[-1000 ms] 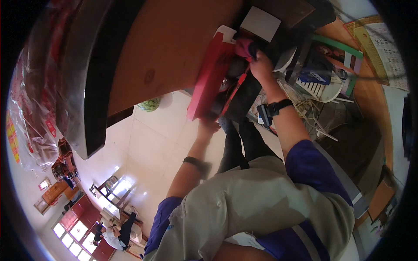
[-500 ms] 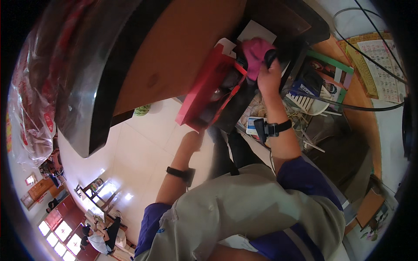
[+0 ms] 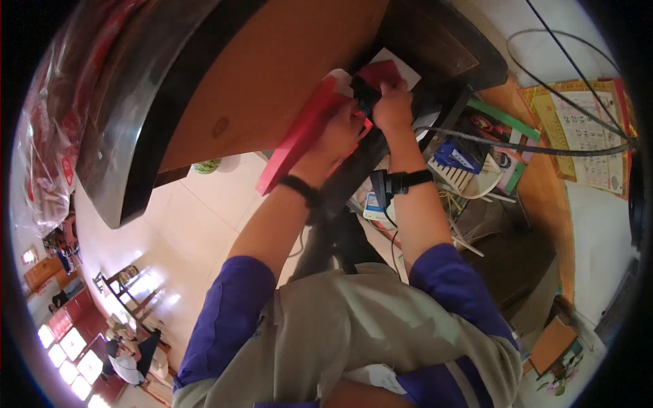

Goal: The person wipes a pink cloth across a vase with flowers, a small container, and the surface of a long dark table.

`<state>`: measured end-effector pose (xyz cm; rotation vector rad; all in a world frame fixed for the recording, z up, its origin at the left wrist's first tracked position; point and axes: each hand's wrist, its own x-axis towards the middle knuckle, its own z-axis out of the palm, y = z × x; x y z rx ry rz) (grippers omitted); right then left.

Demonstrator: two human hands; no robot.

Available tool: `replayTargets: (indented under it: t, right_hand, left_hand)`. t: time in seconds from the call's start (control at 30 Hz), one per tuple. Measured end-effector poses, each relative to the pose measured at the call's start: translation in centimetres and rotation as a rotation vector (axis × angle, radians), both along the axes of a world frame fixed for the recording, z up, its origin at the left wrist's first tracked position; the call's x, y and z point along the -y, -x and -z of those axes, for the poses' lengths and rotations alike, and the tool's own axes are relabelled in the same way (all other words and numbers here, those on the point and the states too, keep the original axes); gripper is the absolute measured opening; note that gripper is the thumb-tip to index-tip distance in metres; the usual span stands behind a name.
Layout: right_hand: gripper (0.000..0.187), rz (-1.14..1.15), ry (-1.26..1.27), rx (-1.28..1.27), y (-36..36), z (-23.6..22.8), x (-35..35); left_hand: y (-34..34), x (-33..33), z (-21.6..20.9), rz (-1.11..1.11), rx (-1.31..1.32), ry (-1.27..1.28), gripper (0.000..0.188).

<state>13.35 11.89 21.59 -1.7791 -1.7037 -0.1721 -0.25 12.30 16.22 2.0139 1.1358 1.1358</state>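
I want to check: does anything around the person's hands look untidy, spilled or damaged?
Nothing looks clearly spilled or damaged. To the right of the right hand, a dark cable hangs loosely across the wall calendar, which looks untidy. What appears to be a watermelon sits on the floor, an unusual place for fruit.

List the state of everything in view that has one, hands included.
Right hand, closed on the red-and-black cloth
Left hand, over the red box, grip unclear
Cloth, folded or bunched
Box, seems open, inside mostly hidden
Right wrist strap, fastened
Black cable, curved
Calendar, hung on the wall
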Motion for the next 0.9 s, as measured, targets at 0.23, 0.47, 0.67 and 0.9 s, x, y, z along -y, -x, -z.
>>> replayTargets:
  t: [0.23, 0.47, 0.67, 0.9]
  right_hand:
    - [0.043, -0.407, -0.070, -0.543, 0.0, 3.9, 2.1]
    - [0.041, -0.149, -0.314, -0.845, -0.6, 3.1, 4.3]
    - [0.071, -0.141, -0.491, -0.372, 0.5, 1.0, 2.6]
    - [0.049, 0.081, -0.175, 0.073, 0.3, 3.4, -0.2]
  left_hand:
    - [-0.9, 0.0, -1.2, 0.061, 0.641, 0.614, 0.038]
    - [-2.9, 2.0, -3.4, -0.286, 0.227, 0.040, 0.038]
    - [-4.1, -1.8, -5.9, -0.244, 0.032, -0.275, 0.034]
    - [-3.8, -1.1, -4.5, -0.299, -0.591, -0.442, 0.033]
